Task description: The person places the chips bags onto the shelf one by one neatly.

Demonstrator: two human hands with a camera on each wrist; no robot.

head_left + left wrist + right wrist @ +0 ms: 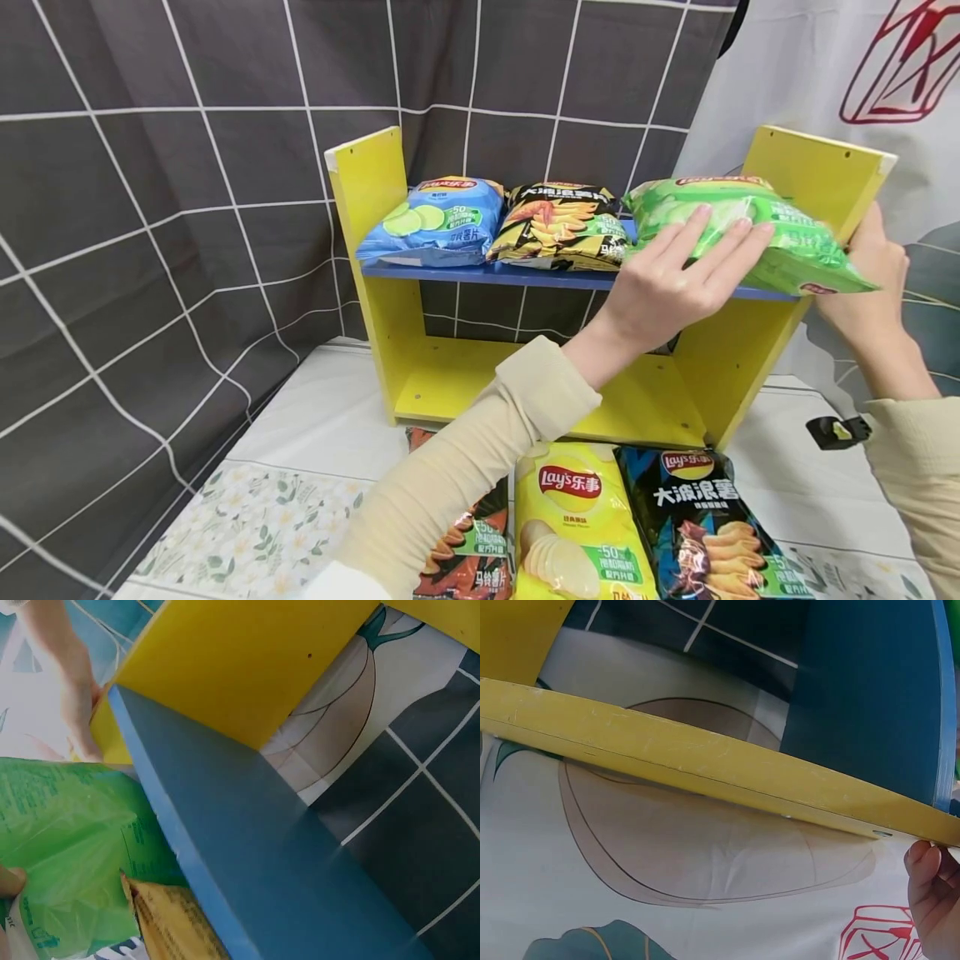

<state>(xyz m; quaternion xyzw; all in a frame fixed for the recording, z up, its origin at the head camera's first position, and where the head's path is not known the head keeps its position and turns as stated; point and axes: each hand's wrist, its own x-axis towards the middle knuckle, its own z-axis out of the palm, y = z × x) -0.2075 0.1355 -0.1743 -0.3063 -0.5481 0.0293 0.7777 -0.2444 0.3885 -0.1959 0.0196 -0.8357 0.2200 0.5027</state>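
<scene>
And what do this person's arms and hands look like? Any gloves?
Both arms wear long cream sleeves, ending in wide, plain cuffs. The left hand and right hand are bare: no gloves or rings that I can see. A small black gadget shows beside the right sleeve; I can't tell whether it is fastened there.

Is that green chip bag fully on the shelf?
Not fully: the green bag juts past the front edge of the blue shelf, under the left hand.
</scene>
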